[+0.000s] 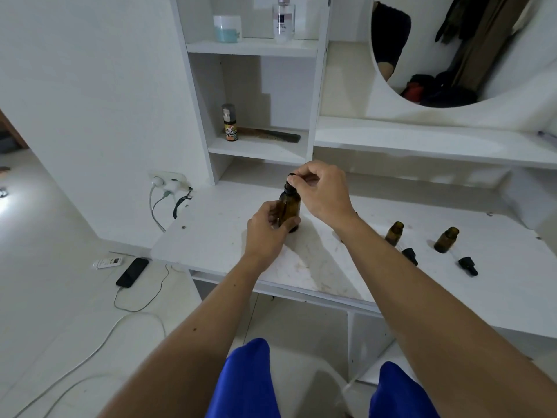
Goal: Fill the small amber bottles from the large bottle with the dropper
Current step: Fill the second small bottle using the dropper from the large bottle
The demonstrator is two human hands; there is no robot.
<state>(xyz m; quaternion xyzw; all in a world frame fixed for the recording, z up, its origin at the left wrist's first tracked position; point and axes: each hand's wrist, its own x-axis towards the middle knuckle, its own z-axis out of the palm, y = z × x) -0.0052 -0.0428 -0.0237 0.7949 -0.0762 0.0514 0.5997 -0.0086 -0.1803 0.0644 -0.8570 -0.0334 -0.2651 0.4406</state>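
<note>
Fingertips (297, 176) of the right hand (324, 191) pinch the black dropper cap (290, 183) at the neck of the large amber bottle (290, 208), with the remaining fingers curled loosely above it; this top-down pinch suits turning or lifting the cap, though whether the cap is seated or already free of the neck cannot be told. Around the lower body of that bottle, the left hand (268, 229) wraps its fingers and thumb, which braces the glass against the white dresser top (217, 218) so that force at the cap does not tip or spin it. All other positions are given relative to the large amber bottle. Well to its right and slightly nearer the person stand two small amber bottles (394, 233) (446, 239), both upright with open necks, apparently uncapped in readiness for filling. Just nearer the person than each small bottle lies its black dropper cap (410, 256) (468, 266) on its side, set clear of the open necks. The fill level of any bottle cannot be judged through the dark glass. Above and behind the large bottle, a shelf unit carries a small spray bottle (230, 122) beside a dark comb (271, 134). Far to the left and below, on the floor, a phone (132, 272) lies on its charging cable. The step in hand appears to be freeing the dropper for the first draw of liquid.
</note>
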